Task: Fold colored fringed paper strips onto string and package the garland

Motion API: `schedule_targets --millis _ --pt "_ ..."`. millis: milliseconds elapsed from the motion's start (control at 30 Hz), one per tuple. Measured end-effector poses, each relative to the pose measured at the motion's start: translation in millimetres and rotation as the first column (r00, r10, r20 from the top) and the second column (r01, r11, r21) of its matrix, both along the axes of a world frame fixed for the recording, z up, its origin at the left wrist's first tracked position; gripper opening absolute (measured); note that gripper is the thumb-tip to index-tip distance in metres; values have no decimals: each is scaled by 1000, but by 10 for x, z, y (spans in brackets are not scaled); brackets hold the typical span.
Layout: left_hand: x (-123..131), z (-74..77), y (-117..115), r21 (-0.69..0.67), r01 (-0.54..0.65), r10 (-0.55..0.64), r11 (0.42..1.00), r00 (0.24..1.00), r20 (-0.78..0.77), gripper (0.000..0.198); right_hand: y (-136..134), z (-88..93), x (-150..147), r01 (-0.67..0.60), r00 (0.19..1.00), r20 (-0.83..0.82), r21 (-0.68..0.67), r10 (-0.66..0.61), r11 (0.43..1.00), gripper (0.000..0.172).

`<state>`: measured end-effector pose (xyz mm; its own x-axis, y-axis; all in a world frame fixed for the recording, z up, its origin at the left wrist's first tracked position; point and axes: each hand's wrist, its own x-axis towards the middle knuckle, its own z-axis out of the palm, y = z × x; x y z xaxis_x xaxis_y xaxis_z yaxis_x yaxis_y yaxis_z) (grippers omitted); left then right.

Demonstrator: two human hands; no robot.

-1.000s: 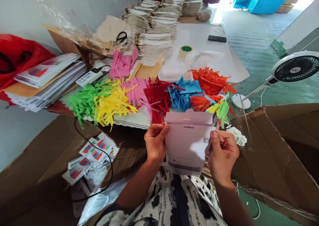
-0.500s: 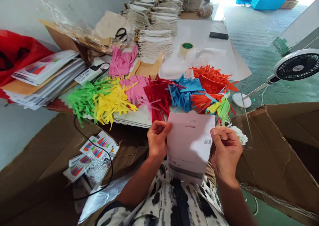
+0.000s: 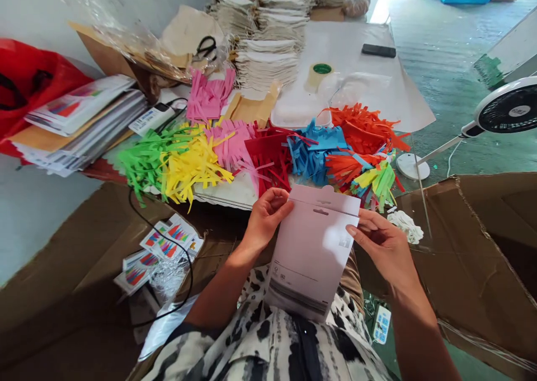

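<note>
A white printed card envelope (image 3: 308, 252) with a hang-hole flap at its top is held upright in front of my body. My left hand (image 3: 268, 219) pinches its upper left edge between thumb and fingers. At the upper right edge, my right hand (image 3: 380, 241) grips it with the thumb in front and the fingers behind. Just beyond, on the table edge, lie fringed tissue paper bundles: green (image 3: 145, 160), yellow (image 3: 191, 165), pink (image 3: 230, 146), dark red (image 3: 268, 157), blue (image 3: 316, 149) and orange (image 3: 361, 126). What is inside the envelope is hidden.
Stacks of white corded bundles (image 3: 268, 62) stand at the back. A tape roll (image 3: 321, 74), phone (image 3: 378, 50) and scissors (image 3: 205, 48) lie on the table. A fan (image 3: 509, 109) stands right. Open cardboard boxes (image 3: 474, 247) flank me; printed cards (image 3: 168, 238) lie in the left one.
The envelope has tilted, its lower end shifting left, and its top flap now shows a fold with a second slot below. My right fingers have opened out along its edge. The view moved slightly.
</note>
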<state>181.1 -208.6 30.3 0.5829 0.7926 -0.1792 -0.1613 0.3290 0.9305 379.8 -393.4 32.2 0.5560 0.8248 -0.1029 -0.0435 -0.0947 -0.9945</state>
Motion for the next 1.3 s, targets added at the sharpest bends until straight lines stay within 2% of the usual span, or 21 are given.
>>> schedule_targets --millis 67,133,333,400,500,567,633,767,900,967,1100,1200,1300 --pt "-42 9 18 0 98 -98 995 994 -45 42 -12 -7 32 -87 996 -36 -10 86 996 41" --pt "-74 -2 15 19 154 -152 988 986 -65 44 -29 -28 31 -106 993 -53 -13 105 994 43" --pt "-128 -49 11 81 106 -100 991 992 -78 42 -52 -87 2 -29 1000 -4 6 29 1000 38" --pt "-154 -28 53 51 173 -170 984 983 -67 42 -44 -79 30 -74 997 -19 0 74 997 39" --pt "-200 -6 129 -15 311 -312 950 949 -55 42 -32 -67 68 -218 973 -85 -19 216 976 48" --pt "-229 -20 162 -27 311 -312 950 948 -64 41 -29 -82 61 -296 946 -143 -29 290 955 56" --pt "-255 -50 178 -22 274 -275 962 958 -86 41 -31 -115 32 -321 933 -186 -41 309 946 60" --pt "-292 -81 197 -10 276 -275 961 956 -103 42 -45 -177 -6 -289 938 -215 -56 271 956 62" --pt "-295 -51 196 -24 265 -266 964 960 -87 38 -41 -161 27 -328 924 -228 -55 308 943 63" --pt "-283 -26 177 -27 251 -253 967 964 -85 38 -16 -128 33 -315 932 -199 -38 302 948 54" --pt "-264 25 159 -32 262 -264 965 961 -88 40 66 -72 -13 -198 979 -52 15 198 980 34" --pt "-267 43 209 -27 315 -316 949 946 -75 41 117 -86 -34 -165 986 -24 39 166 986 37" --pt "-275 61 296 -19 430 -430 903 900 -72 48 138 -144 10 -188 982 -6 9 188 982 42"
